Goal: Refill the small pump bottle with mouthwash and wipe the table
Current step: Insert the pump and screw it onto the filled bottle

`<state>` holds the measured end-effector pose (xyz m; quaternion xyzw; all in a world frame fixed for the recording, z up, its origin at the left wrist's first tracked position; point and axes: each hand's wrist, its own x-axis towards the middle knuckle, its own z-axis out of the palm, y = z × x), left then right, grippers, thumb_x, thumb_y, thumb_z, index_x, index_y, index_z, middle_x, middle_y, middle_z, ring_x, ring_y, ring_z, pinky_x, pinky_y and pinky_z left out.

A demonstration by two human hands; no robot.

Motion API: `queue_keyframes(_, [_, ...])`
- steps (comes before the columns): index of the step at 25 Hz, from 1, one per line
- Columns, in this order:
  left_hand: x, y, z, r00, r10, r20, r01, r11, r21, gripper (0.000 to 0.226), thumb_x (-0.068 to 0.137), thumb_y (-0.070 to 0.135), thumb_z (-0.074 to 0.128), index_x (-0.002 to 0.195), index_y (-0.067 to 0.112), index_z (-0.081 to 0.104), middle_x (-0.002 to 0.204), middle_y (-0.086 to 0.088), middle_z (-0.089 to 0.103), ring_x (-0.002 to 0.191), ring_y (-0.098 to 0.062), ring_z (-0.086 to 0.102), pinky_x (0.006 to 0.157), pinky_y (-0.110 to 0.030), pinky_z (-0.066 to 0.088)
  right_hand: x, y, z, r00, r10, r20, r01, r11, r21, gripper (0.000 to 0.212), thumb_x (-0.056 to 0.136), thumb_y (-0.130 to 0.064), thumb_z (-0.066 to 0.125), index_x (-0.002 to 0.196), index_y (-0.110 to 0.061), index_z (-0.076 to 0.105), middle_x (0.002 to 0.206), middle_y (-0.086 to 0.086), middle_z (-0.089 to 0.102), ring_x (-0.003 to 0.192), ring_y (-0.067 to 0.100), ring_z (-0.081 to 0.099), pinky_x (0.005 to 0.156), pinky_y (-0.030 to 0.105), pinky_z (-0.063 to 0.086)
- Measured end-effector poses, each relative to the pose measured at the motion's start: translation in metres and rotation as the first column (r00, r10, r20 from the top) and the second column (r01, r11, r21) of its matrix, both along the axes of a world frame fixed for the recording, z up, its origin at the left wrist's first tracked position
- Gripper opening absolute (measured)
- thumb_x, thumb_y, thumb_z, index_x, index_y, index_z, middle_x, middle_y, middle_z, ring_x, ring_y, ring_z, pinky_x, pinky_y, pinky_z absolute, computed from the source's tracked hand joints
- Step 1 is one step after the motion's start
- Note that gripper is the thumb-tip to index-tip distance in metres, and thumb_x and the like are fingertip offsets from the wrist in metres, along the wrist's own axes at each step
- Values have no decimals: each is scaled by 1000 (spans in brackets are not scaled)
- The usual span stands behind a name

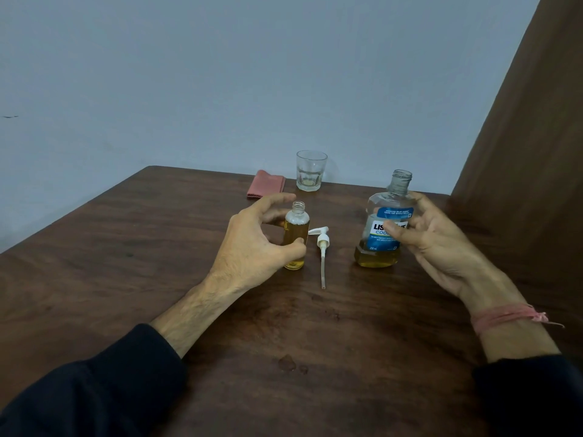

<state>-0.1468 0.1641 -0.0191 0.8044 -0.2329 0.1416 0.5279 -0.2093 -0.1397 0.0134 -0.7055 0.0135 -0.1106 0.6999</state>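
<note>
Small pump bottle [296, 236], uncapped and nearly full of amber liquid, stands on the table [126, 279] inside the left hand [252, 244] grip, thumb and fingers curled round it. Pump head [322, 247] lies just right of that grip; the right hand [435, 244] is spread beside the open mouthwash bottle [383, 228], seemingly touching its label. A nudge from either hand would likely tip an open bottle and spill.

Plain pale blue-grey wall [220, 74] behind, small dark mark at its far left. Brown curtain [530, 137] hangs at right, slanting down to the dark wood-grain table [126, 247]. Light is dim and even.
</note>
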Motion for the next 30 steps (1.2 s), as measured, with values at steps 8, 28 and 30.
queue_keyframes(8, [0, 1, 3, 999, -7, -48, 7, 1000, -11, 77, 82, 26, 98, 149, 46, 66, 114, 40, 75, 101, 13, 78, 91, -21, 69, -9, -2, 18, 975, -160, 156, 157, 987, 31, 99, 55, -30, 100, 145, -27, 62, 138, 6, 75, 136, 21, 70, 114, 35, 55])
queue_keyframes(28, [5, 2, 2, 996, -31, -87, 32, 999, 4, 78, 81, 24, 96, 143, 55, 60, 122, 31, 78, 99, -53, 82, 86, -35, 71, -5, -6, 8, 990, -140, 11, 140, 981, -131, 89, 61, -9, 94, 144, -22, 67, 131, 0, 82, 125, 19, 76, 103, 38, 58])
queue_keyframes(30, [4, 2, 2, 995, -49, -88, 48, 999, -11, 78, 81, 20, 96, 140, 56, 59, 120, 32, 77, 101, -55, 81, 87, -31, 71, -5, -7, 8, 997, -83, 10, 83, 993, -82, 87, 65, -4, 90, 147, -21, 65, 130, 2, 82, 124, 19, 77, 105, 39, 56])
